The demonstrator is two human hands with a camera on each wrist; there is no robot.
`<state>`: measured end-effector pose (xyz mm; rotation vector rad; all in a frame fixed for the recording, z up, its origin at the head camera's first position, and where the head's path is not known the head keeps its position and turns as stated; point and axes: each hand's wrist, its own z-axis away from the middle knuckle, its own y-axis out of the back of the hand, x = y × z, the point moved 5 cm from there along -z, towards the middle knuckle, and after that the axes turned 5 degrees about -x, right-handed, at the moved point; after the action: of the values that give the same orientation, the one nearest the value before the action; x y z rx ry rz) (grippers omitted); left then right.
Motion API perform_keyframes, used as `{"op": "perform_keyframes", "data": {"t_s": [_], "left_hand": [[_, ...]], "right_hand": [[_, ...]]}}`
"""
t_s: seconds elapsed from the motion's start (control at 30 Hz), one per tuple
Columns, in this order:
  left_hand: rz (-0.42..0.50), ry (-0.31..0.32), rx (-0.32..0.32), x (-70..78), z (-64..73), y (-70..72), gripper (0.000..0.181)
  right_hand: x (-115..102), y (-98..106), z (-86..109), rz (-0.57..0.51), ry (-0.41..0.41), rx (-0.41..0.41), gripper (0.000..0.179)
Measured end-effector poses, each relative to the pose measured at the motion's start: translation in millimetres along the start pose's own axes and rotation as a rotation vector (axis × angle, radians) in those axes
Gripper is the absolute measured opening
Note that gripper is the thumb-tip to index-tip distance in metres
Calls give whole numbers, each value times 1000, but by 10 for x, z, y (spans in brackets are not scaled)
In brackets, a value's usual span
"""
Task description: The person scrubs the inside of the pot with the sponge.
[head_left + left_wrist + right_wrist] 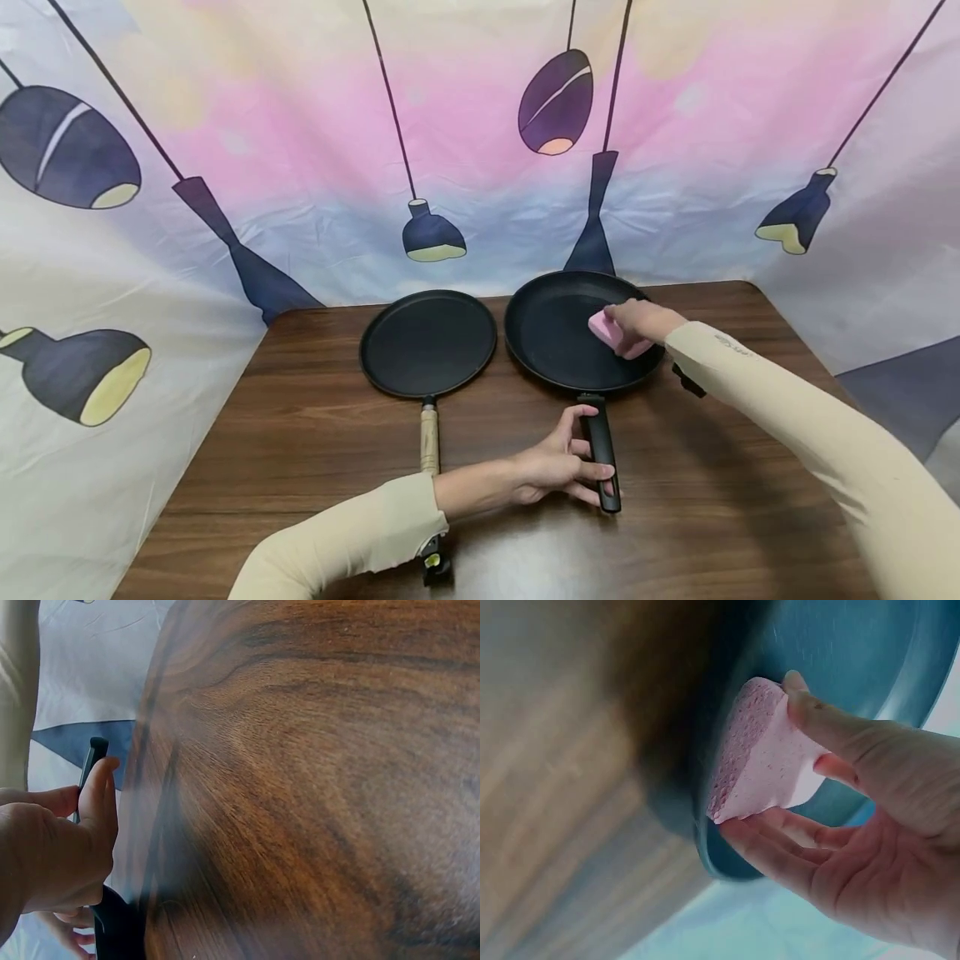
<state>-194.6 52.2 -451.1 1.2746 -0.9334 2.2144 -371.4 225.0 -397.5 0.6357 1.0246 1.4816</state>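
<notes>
A black frying pan (551,333) rests on the wooden table, its black handle (600,450) pointing toward me. My left hand (558,467) grips that handle, fingers and thumb on either side of it; the left wrist view shows the handle (94,761) between thumb and fingers. Inside the pan's right part, my right hand (637,325) holds a pink sponge (606,329) against the pan's surface. In the right wrist view the porous sponge (769,761) is pinched between thumb and fingertips, close by the pan's rim (705,851).
Left of the frying pan lies a flat round black griddle pan (427,342) with a light wooden handle (429,437), partly under my left forearm. A cloth backdrop (480,167) printed with lamps hangs right behind the table (315,467).
</notes>
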Motion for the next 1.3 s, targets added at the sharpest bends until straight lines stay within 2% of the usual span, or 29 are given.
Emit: {"op": "perform_keyframes", "data": {"t_s": [0.1, 0.17, 0.37, 0.47, 0.53, 0.73, 0.9, 0.97, 1.17, 1.23, 1.3], "left_hand": [[5, 3, 9, 6, 2, 45, 78], [8, 2, 15, 13, 5, 72, 78], [21, -8, 24, 33, 15, 116, 76], [25, 5, 16, 25, 24, 114, 76], [30, 15, 6, 16, 25, 106, 76], [27, 23, -7, 3, 18, 63, 75], [17, 16, -17, -7, 1, 28, 75], [24, 11, -18, -21, 3, 16, 75], [18, 7, -12, -31, 16, 14, 75], [14, 6, -11, -29, 22, 26, 76], [2, 6, -10, -30, 31, 43, 76]], "right_hand": [[-130, -112, 44, 14, 66, -23, 71], [-246, -169, 54, 85, 115, 5, 69], [-628, -286, -8, 208, 266, 113, 63], [-805, -313, -83, 224, 345, 154, 62], [-885, -304, -153, 214, 364, 166, 63], [-890, -164, -445, 152, 296, 170, 61], [-726, -22, -667, 125, 260, 230, 62], [-632, 9, -721, 147, 241, 270, 60], [-273, 81, -765, 302, 87, 372, 48], [-143, 95, -730, 313, 33, 387, 38], [-27, 93, -666, 313, 13, 386, 35]]}}
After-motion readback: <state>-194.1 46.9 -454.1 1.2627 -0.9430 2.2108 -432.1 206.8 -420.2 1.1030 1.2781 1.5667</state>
